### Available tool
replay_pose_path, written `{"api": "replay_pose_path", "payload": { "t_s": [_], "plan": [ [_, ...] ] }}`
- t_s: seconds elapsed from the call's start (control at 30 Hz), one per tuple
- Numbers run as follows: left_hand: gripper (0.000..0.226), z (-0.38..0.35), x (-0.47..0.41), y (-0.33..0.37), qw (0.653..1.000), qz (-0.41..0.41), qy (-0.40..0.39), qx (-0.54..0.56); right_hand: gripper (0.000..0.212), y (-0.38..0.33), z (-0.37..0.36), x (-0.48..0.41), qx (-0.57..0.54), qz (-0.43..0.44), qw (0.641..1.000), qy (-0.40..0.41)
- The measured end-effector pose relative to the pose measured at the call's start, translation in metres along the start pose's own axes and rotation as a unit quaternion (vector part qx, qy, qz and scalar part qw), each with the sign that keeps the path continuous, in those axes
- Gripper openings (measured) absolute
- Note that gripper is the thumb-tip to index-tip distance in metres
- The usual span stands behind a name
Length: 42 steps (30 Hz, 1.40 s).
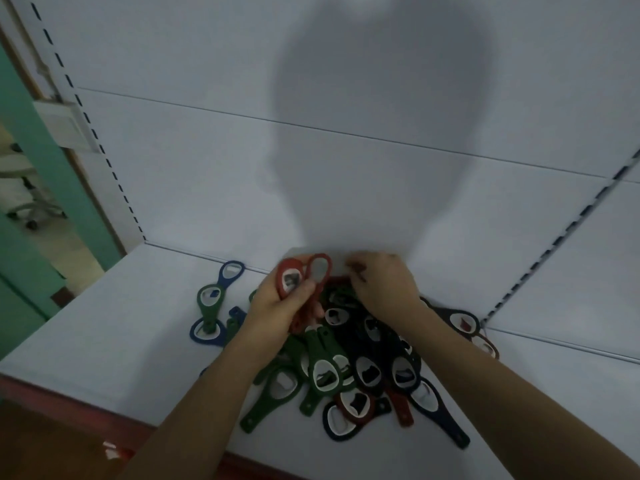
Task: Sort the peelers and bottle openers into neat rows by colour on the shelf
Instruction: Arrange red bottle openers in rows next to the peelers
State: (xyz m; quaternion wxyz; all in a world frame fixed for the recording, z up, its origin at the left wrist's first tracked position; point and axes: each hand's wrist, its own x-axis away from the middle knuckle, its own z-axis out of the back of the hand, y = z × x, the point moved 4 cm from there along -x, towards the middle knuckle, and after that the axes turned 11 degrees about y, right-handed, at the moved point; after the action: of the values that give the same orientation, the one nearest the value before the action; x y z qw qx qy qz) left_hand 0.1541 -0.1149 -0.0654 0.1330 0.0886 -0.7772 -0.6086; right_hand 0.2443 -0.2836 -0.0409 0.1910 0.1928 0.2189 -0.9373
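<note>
white shelf (104, 341) meeting a shadowed back panel (173, 168), green wall (34, 185) showing left, bottle openers (363, 368) lying heaped mid-shelf, left hand (277, 310) gripping two red openers (304, 275) above them, right hand (384, 282) curling over the heap, grip unclear
</note>
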Motion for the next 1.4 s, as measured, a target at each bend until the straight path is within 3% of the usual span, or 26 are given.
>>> {"api": "replay_pose_path", "payload": {
  "t_s": [0.1,0.23,0.3,0.4,0.5,0.57,0.63,0.73,0.8,0.9,0.97,1.27,1.4],
  "plan": [
    [0.029,0.002,-0.006,0.001,0.989,0.071,0.003,0.128,0.018,-0.001,-0.014,0.010,0.134,0.084,0.987,-0.021],
    [0.045,0.001,-0.010,-0.001,0.986,0.086,-0.015,0.142,0.019,-0.008,-0.023,0.007,0.191,0.102,0.975,-0.056],
    [0.037,0.002,-0.010,-0.005,0.984,0.105,0.003,0.142,0.013,-0.012,-0.023,0.007,0.193,0.099,0.974,-0.062],
    [0.027,0.010,-0.011,-0.007,0.979,0.126,0.029,0.157,0.009,-0.013,-0.009,0.009,0.096,0.100,0.989,0.059],
    [0.030,0.015,-0.009,-0.004,0.974,0.152,0.016,0.169,0.009,-0.017,0.016,0.015,-0.115,0.110,0.972,0.171],
    [0.046,0.014,-0.007,-0.001,0.971,0.176,-0.015,0.162,0.013,-0.032,0.021,0.017,-0.196,0.149,0.960,0.136],
    [0.050,0.011,-0.005,0.002,0.971,0.187,-0.045,0.142,0.020,-0.046,0.015,0.021,-0.203,0.196,0.956,0.079],
    [0.051,0.013,-0.004,0.002,0.976,0.174,-0.033,0.123,0.029,-0.042,-0.001,0.019,-0.208,0.124,0.969,0.043],
    [0.042,0.024,-0.006,-0.003,0.974,0.173,0.009,0.145,0.026,-0.031,-0.016,0.018,-0.170,0.062,0.983,-0.008],
    [0.050,0.038,-0.009,-0.011,0.960,0.182,0.020,0.214,0.034,-0.030,-0.040,0.029,-0.049,0.133,0.974,-0.179],
    [0.052,0.041,-0.008,-0.014,0.959,0.177,0.008,0.222,0.043,-0.026,-0.040,0.031,-0.022,0.156,0.960,-0.231],
    [0.047,0.041,-0.007,-0.024,0.977,0.158,0.029,0.138,0.039,-0.026,-0.031,0.023,0.006,0.164,0.930,-0.329],
    [0.045,0.037,-0.007,-0.023,0.983,0.142,0.041,0.109,0.030,-0.028,-0.026,0.026,0.027,0.216,0.937,-0.274]
  ]
}}
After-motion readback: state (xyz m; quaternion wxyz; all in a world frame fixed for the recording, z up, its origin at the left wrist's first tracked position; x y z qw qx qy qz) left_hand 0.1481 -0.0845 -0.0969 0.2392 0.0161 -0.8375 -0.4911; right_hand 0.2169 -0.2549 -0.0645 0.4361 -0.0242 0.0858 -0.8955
